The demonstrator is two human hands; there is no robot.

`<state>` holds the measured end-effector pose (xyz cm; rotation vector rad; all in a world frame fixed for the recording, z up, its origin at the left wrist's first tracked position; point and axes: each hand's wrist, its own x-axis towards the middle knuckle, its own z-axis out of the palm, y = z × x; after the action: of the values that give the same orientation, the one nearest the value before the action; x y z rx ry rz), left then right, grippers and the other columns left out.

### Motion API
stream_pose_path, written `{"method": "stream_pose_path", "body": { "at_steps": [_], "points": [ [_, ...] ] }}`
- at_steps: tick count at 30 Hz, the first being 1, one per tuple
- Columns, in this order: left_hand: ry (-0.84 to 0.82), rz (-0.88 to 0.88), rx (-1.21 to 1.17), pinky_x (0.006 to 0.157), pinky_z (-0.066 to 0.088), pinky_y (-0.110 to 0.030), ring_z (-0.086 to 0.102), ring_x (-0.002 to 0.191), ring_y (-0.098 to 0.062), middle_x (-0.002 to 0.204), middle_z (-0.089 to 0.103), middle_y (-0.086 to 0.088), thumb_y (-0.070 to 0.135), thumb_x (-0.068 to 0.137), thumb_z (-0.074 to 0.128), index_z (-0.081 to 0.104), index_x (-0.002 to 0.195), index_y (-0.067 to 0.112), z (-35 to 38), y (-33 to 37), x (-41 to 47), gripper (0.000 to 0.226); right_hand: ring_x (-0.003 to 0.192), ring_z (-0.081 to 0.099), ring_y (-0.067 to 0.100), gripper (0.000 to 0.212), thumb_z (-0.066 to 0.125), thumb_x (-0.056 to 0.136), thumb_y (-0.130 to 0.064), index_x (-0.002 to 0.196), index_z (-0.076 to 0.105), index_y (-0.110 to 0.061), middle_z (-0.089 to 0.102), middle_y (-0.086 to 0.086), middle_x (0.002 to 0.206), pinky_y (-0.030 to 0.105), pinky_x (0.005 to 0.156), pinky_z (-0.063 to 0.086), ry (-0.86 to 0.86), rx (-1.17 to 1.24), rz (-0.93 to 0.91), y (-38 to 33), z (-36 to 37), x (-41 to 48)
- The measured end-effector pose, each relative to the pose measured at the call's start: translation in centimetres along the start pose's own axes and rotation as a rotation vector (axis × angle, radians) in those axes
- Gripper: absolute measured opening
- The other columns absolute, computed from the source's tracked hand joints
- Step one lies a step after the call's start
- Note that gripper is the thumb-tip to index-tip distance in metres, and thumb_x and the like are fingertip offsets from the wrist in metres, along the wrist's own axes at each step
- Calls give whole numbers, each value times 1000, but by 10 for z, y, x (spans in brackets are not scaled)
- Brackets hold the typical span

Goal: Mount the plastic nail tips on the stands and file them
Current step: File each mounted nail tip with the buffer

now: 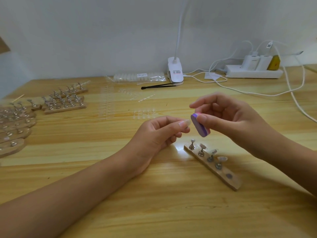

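My left hand [159, 133] pinches a clear plastic nail tip [187, 122] between thumb and fingers above the table. My right hand [229, 117] grips a purple and pink filing block [199, 125], its flat face right beside the tip. Below both hands a wooden stand bar [223, 176] lies on the table with several metal pegs [201, 152]; some pegs carry nail tips, and a bare metal disc sits near the bar's close end.
Many more wooden stand bars [65, 102] with pegs fill the left side. Clear strips of nail tips [120, 103] lie mid-table, a bag of tips [137, 77] and a black tool [157, 86] behind. A clip lamp [175, 71], power strip [253, 73] and white cables stand at the back right.
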<state>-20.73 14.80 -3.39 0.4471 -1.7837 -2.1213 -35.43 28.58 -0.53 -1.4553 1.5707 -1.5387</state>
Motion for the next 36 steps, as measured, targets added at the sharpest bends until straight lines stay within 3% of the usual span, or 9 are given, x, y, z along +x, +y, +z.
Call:
{"method": "stream_pose_path", "body": {
  "at_steps": [5,7,11,16,22,27,32,36],
  "points": [
    [-83,79,245,81,53,-19,69,88,-11,93,75,-4,21,81,77,76,92,19,3,-5,-6,11,70,62,6,21,67,79,-22,98,68,-12,68,-2,79,14,67,50,37,58,-42,-4,1,0],
    [-78,79,238,78,51,-15,69,85,-8,90,75,-1,25,79,76,75,92,20,4,-4,-6,14,71,62,8,22,68,79,-25,97,68,-13,69,-2,81,15,68,51,35,33,-63,-6,-3,0],
    [-46,57,171,76,49,-16,61,78,-1,85,73,6,32,78,76,76,88,23,2,-1,-4,13,69,63,16,20,71,81,-27,95,68,-14,67,5,84,23,66,52,-144,-108,12,-4,-11,0],
    [-79,94,198,75,48,-13,63,80,1,82,73,8,32,81,68,75,78,33,2,-1,-5,8,66,63,12,18,70,82,-18,95,65,-7,66,0,78,19,64,51,-106,-38,-35,1,-1,0],
    [-105,95,163,73,47,-9,67,83,-2,86,74,3,32,75,75,74,90,19,2,-2,-6,20,71,61,10,20,68,81,-25,99,67,-14,67,-3,81,19,71,52,40,16,-57,-1,-9,2],
    [-109,96,189,80,52,-17,68,88,-11,91,74,-4,25,76,73,73,90,16,2,-3,-5,17,67,59,12,16,70,86,-21,98,70,-11,67,3,81,20,65,50,-187,-57,2,1,-10,0],
    [-139,108,304,76,52,-17,68,83,-9,87,72,0,13,81,76,72,92,9,6,-6,-8,13,77,65,11,16,69,84,-20,99,70,-13,70,-1,87,20,71,53,-85,-17,-54,3,7,3],
    [-78,89,166,78,50,-15,68,86,-9,90,74,-6,26,74,75,73,91,15,4,-1,-5,20,77,63,31,15,75,86,-27,97,72,-18,69,10,91,21,70,55,-43,-24,-81,1,-4,1]
  ]
}}
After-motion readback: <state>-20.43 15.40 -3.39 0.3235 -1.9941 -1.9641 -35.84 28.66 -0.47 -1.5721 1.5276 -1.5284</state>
